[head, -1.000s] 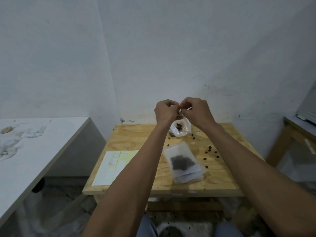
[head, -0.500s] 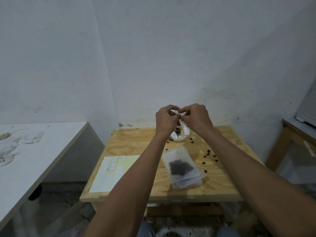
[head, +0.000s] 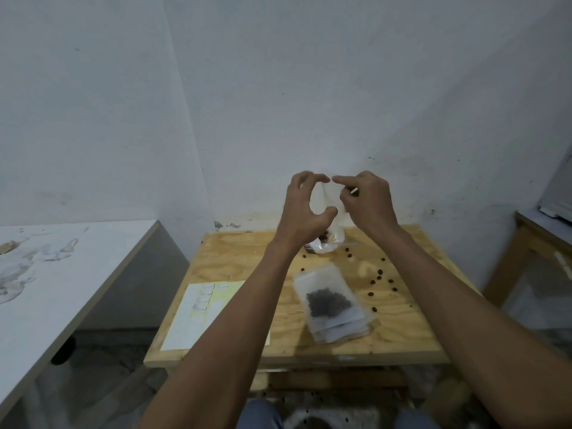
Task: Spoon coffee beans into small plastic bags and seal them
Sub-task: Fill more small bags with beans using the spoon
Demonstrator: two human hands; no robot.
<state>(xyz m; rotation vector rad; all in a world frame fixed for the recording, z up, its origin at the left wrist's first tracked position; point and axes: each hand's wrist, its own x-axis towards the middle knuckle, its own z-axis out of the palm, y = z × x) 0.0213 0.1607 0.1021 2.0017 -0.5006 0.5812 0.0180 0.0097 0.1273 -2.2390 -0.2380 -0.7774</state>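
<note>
Coffee beans (head: pixel 378 278) lie scattered loose over the right half of the plywood table (head: pixel 235 267), and a dark heap of them shows through the top bag of a stack of small plastic bags (head: pixel 332 303) just right of the frame's centre. That top bag looks filled, though whether its strip is pressed closed cannot be told from here.

Above the table's far edge, near the middle of the frame, both hands are raised around another small clear bag (head: pixel 323 201). The left hand (head: pixel 301 209) curves like a C, forefinger over the bag's upper edge and thumb near its lower side; whether those tips actually pinch the film is unclear. The right hand (head: pixel 366 201) has its fingers curled at the bag's right edge, and a thin pale stick juts from them, possibly a spoon handle. Its grip on the bag itself is hidden.

Below the hands, on the far side of the table, a crumpled clear pouch (head: pixel 328 243) holds a few beans, with a thin handle lying across it.

By the look of it, at least one bag is done, and the raised one seems to be at the sealing or opening stage. The spilled beans and any unfilled bags in the stack remain to be handled. A yellowish sheet (head: pixel 204 317) lies at the table's lower left.
</note>
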